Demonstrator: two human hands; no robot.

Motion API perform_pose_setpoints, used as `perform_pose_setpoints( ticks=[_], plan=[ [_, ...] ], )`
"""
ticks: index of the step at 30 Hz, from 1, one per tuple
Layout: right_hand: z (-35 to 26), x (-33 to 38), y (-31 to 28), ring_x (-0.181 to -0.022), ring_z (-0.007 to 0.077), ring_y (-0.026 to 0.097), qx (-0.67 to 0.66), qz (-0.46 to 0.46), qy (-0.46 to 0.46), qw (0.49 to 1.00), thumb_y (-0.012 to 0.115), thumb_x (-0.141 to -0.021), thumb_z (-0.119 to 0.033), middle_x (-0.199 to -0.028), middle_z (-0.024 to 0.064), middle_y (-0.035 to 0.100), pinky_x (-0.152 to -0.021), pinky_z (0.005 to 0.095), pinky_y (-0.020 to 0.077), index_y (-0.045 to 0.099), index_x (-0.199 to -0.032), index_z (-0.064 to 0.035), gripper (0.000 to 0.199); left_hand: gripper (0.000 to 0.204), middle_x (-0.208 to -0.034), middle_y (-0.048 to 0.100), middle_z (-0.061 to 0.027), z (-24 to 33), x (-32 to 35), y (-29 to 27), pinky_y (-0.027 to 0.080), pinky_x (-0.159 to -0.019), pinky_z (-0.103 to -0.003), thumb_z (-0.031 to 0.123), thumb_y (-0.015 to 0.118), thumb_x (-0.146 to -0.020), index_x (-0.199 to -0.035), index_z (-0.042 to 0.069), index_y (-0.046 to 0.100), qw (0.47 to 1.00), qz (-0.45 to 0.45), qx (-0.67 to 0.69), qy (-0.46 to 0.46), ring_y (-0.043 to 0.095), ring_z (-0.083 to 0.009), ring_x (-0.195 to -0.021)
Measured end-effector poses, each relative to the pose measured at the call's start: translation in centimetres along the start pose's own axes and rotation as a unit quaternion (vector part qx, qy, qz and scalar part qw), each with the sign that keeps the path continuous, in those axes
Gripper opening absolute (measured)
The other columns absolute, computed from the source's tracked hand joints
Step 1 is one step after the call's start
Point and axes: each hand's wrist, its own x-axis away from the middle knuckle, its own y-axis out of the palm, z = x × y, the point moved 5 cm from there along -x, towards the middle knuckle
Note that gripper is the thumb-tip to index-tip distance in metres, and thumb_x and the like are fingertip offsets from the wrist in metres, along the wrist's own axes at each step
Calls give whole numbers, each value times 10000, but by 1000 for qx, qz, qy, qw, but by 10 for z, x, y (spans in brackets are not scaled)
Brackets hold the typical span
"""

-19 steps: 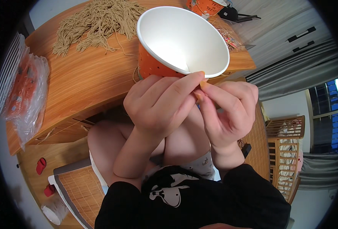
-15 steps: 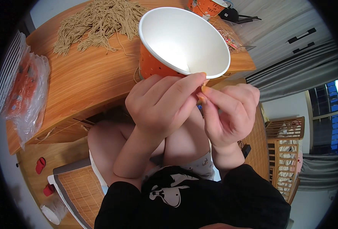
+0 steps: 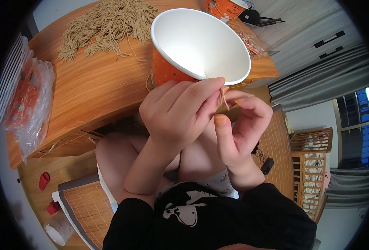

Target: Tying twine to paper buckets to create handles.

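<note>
A large orange paper bucket (image 3: 170, 66) with a white inside tilts toward me at the desk's front edge. My left hand (image 3: 174, 110) is closed at its near rim, thumb and forefinger pinching a thin tan cord (image 3: 223, 98). The cord's short end hangs below those fingertips. Just to the right, my right hand (image 3: 244, 131) has its thumb and fingers apart, with the fingertips close to the cord end and nothing visible between them. The bucket's near lower side is hidden behind my left hand.
A heap of tan cords (image 3: 109, 29) lies on the wooden desk (image 3: 80, 91). At the left is a plastic-wrapped stack of orange buckets (image 3: 26, 91). Another orange bucket (image 3: 224, 8) stands at the back, near a clear packet (image 3: 251, 43). My bare legs are under the desk edge.
My right hand has let go of the cord end and opened, moving slightly down. The cord end now shows below my left fingertips. The left hand and bucket have hardly moved.
</note>
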Motion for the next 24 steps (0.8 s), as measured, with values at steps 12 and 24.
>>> perform_pose_setpoints(
  ticks=[12,24],
  plan=[
    [-7,9,9,-889,137,586,-123,-91,55,987,553,-935,120,-994,121,580,-844,257,465,312,-1252,14,411,317,-761,522,44,-4,7,-4,438,-490,-237,87,808,-643,-948,170,783,998,45,19,45,529,-127,-637],
    [-29,14,0,-934,154,526,-422,-145,253,858,574,-878,149,-1053,97,521,-870,302,422,356,-1250,-40,471,983,-1367,353,-162,-28,37,8,403,-1021,-439,470,977,-517,-1324,108,549,990,105,-73,-51,388,-345,-1250]
  ],
)
